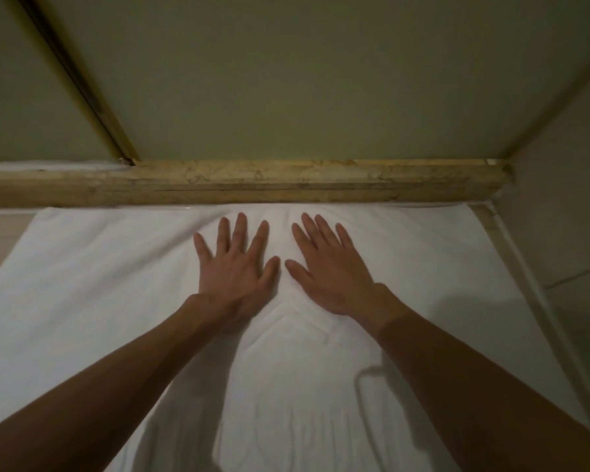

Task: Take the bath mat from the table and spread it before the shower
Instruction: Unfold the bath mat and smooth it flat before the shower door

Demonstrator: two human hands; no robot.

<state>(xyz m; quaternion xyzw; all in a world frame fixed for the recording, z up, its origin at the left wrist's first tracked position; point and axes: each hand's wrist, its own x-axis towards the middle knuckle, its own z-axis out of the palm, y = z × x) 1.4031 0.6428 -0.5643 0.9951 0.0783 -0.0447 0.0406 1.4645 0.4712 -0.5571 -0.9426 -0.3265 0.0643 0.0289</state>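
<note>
Pressing both flat, spread hands, left hand (234, 267) and right hand (327, 270), side by side on the white terry bath mat (92, 284), gripping nothing; its long axis runs left-right along the beige stone shower threshold (252, 182), far edge touching it, both hands equally near.

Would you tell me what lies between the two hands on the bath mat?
In the head view, only creased bath mat lies between left hand and right hand.

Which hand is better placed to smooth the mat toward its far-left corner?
Left: the left hand lies flat on the bath mat on that side; the right hand would have to cross it.
</note>
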